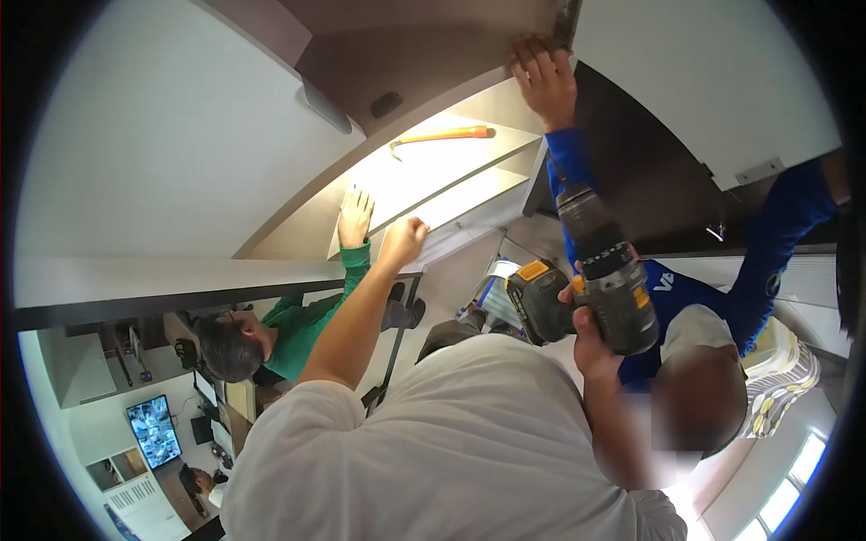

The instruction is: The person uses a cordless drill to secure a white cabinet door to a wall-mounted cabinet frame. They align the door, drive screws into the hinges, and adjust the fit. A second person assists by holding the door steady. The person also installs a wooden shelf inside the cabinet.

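Right hand (591, 338): wrapped around the grip of the cordless drill (600, 275).
Drill axis: chuck points up toward the dark panel (649, 171).
Left hand (404, 239): fisted, pressed against the white panel edge (469, 203), left of the drill.

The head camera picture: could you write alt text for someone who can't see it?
Seen from above, a person in a white shirt holds a cordless drill in the right hand and presses the left hand against a white cabinet panel. Two co-workers, one in a green sleeve and one in blue, brace the cabinet; an orange-handled tool lies on it.
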The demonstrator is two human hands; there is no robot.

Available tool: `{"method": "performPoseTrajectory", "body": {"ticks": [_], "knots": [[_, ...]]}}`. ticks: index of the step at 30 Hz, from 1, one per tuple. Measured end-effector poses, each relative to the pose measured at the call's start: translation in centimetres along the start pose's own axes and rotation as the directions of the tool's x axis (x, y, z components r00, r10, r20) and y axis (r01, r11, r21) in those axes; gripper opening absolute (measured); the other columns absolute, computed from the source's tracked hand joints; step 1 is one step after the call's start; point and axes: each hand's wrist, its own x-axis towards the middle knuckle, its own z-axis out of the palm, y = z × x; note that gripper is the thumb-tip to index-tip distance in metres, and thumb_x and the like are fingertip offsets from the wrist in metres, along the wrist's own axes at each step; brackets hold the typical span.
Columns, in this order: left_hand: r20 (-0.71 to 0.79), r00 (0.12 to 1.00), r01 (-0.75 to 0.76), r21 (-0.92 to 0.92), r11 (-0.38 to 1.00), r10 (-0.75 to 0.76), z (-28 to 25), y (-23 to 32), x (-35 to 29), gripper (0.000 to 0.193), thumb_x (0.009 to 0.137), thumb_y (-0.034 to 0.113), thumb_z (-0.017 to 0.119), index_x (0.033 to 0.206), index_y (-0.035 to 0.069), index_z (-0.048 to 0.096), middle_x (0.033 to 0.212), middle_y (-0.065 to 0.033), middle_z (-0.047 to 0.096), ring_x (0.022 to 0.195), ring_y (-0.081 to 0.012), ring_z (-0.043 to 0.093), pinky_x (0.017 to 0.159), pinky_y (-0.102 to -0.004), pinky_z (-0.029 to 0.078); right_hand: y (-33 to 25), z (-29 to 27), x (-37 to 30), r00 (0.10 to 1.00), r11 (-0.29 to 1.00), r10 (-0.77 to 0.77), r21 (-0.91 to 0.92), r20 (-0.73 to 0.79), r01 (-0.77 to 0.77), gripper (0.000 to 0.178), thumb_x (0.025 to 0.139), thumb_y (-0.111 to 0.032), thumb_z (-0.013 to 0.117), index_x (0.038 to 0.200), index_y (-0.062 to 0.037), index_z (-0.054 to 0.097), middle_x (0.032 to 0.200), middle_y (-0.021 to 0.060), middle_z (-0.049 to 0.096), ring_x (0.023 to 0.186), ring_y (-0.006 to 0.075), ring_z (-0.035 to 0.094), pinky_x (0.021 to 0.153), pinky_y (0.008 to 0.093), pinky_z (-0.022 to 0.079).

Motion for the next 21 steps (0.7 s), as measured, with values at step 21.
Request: {"method": "performPoseTrajectory", "body": {"ticks": [21], "knots": [[-0.480, 0.841, 0.244, -0.079, 0.967, -0.251, -3.1, -10.0, 11.1, 0.024, 0.090, 0.018, 0.070, 0.109, 0.003, 0.068, 0.099, -0.0156, 0.071, 0.093, -0.0262, 0.070, 0.082, -0.0392, 0.055, 17.8, 12.1, 13.9, 0.964, 0.996, -0.008, -0.087, 0.265, 0.033, 0.076, 0.085, 0.000, 0.080, 0.151, -0.0047, 0.044, 0.132, 0.0098, 0.065, 0.114, 0.0136, 0.062, 0.102, 0.0309, 0.048]]}}
